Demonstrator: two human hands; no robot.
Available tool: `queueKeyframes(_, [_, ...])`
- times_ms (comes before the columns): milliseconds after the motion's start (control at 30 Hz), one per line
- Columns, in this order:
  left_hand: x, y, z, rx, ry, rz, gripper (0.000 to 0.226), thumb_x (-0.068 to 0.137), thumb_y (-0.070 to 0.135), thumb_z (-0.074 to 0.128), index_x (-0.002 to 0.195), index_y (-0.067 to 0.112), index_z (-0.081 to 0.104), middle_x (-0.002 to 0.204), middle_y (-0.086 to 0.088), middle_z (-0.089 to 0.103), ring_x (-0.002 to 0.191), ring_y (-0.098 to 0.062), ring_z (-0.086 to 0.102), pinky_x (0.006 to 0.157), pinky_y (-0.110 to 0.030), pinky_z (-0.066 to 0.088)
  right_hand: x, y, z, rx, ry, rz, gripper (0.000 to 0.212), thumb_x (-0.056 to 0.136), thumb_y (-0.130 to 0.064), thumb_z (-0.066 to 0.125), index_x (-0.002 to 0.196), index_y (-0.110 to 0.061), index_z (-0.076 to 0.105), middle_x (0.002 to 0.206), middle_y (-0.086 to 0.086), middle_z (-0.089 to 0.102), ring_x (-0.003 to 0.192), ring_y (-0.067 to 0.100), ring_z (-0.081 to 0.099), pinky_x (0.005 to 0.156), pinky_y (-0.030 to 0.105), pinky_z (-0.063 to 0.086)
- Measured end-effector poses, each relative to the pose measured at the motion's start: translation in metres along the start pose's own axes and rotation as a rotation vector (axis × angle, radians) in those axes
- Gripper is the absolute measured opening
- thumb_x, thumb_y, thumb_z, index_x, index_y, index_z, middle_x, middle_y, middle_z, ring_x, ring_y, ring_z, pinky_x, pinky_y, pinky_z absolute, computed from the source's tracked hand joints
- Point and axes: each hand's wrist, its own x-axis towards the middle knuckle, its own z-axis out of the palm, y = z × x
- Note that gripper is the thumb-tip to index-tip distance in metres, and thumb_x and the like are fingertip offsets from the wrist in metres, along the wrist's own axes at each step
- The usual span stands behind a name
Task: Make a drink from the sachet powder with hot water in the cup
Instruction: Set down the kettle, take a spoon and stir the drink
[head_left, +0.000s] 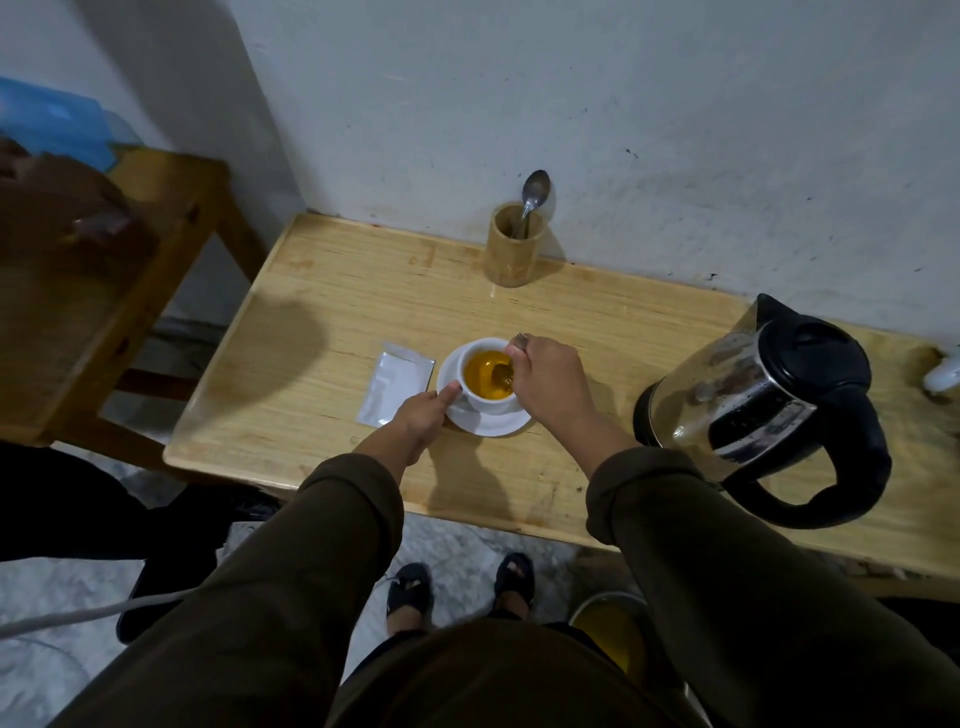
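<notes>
A white cup full of orange-yellow liquid stands on a white saucer in the middle of the wooden table. My right hand is closed on a spoon whose bowl dips into the drink. My left hand grips the cup at its left side, thumb along the wall. A silver sachet lies flat on the table just left of the saucer.
A steel electric kettle with black lid and handle stands at the right. A wooden holder with a spoon sits at the wall. A wooden chair stands left of the table. A yellow bucket is on the floor.
</notes>
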Motion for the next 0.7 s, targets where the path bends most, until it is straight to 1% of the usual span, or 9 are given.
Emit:
queueKeyframes(133, [0.0011,0.0002,-0.0012,0.001,0.003,-0.006,0.093,0.063,0.07,0.059,0.131,0.006,0.058,0.128,-0.013,0.064,0.121,-0.029,0.058,0.11,-0.047,0.043,-0.0022,-0.0022,0.0011,0.003,0.007,-0.034,0.033,0.099,-0.01,0.035,0.118,-0.003,0.061,0.116,0.016,0.066,0.107,0.033,0.058,0.088,0.037,0.045])
queueKeyframes(200, [0.002,-0.0001,-0.0021,0.002,-0.002,-0.007,0.098,0.059,0.072,0.059,0.132,0.007,0.057,0.129,-0.012,0.063,0.122,-0.029,0.058,0.111,-0.047,0.043,-0.0014,-0.0027,0.0012,0.081,-0.009,0.007,0.032,0.098,-0.014,0.039,0.114,-0.003,0.064,0.113,0.019,0.068,0.105,0.036,0.06,0.09,0.038,0.046])
queueKeyframes(267, [0.0014,0.0,-0.002,-0.005,0.001,-0.011,0.097,0.059,0.072,0.06,0.132,0.007,0.056,0.13,-0.013,0.063,0.122,-0.029,0.058,0.111,-0.047,0.043,-0.0009,-0.0036,0.0024,0.132,-0.006,0.042,0.032,0.098,-0.019,0.041,0.112,-0.004,0.066,0.111,0.018,0.069,0.104,0.035,0.062,0.09,0.037,0.047])
queueKeyframes(333, [0.0017,-0.0001,-0.002,-0.001,-0.001,-0.013,0.092,0.064,0.07,0.06,0.131,0.007,0.057,0.129,-0.013,0.063,0.121,-0.029,0.058,0.111,-0.048,0.043,-0.0006,-0.0033,0.004,0.122,-0.023,0.041,0.034,0.099,-0.022,0.041,0.109,-0.005,0.068,0.111,0.015,0.071,0.103,0.031,0.063,0.09,0.033,0.046])
queueKeyframes(467, [-0.001,0.0017,-0.0016,0.003,0.003,-0.009,0.093,0.063,0.069,0.06,0.131,0.006,0.057,0.129,-0.014,0.063,0.122,-0.03,0.058,0.111,-0.048,0.043,0.0004,-0.0032,0.0033,0.139,-0.041,0.042,0.035,0.098,-0.024,0.043,0.098,-0.001,0.068,0.099,0.018,0.072,0.095,0.033,0.065,0.087,0.037,0.05])
queueKeyframes(533, [-0.0047,0.004,0.0002,0.001,0.003,-0.006,0.084,0.072,0.065,0.059,0.132,0.006,0.056,0.13,-0.014,0.063,0.123,-0.03,0.057,0.111,-0.048,0.043,0.001,-0.0036,0.0004,0.1,-0.035,0.046,0.034,0.099,-0.023,0.041,0.101,0.002,0.064,0.102,0.019,0.069,0.097,0.033,0.063,0.083,0.034,0.047])
queueKeyframes(600, [-0.0048,0.0038,0.0001,0.003,0.017,-0.01,0.078,0.078,0.062,0.058,0.132,0.006,0.056,0.129,-0.013,0.063,0.122,-0.029,0.057,0.111,-0.047,0.043,0.0017,-0.004,-0.0024,0.054,-0.02,0.037,0.032,0.099,-0.02,0.039,0.11,0.001,0.061,0.106,0.019,0.066,0.1,0.033,0.061,0.082,0.034,0.045])
queueKeyframes(633, [-0.0032,0.0023,-0.0009,0.004,0.017,-0.01,0.08,0.077,0.065,0.059,0.131,0.007,0.057,0.128,-0.012,0.063,0.122,-0.029,0.058,0.111,-0.048,0.043,0.0023,-0.0043,-0.0032,0.031,-0.009,0.032,0.031,0.099,-0.018,0.039,0.114,-0.001,0.06,0.108,0.019,0.066,0.102,0.033,0.06,0.082,0.034,0.045])
queueKeyframes(700, [0.0018,-0.0013,-0.0033,0.008,0.013,0.005,0.097,0.061,0.077,0.061,0.129,0.009,0.059,0.126,-0.012,0.065,0.119,-0.03,0.06,0.109,-0.05,0.045,0.0035,-0.0043,-0.0021,-0.008,0.006,0.007,0.031,0.098,-0.012,0.038,0.117,-0.002,0.06,0.113,0.018,0.066,0.104,0.032,0.059,0.084,0.035,0.046])
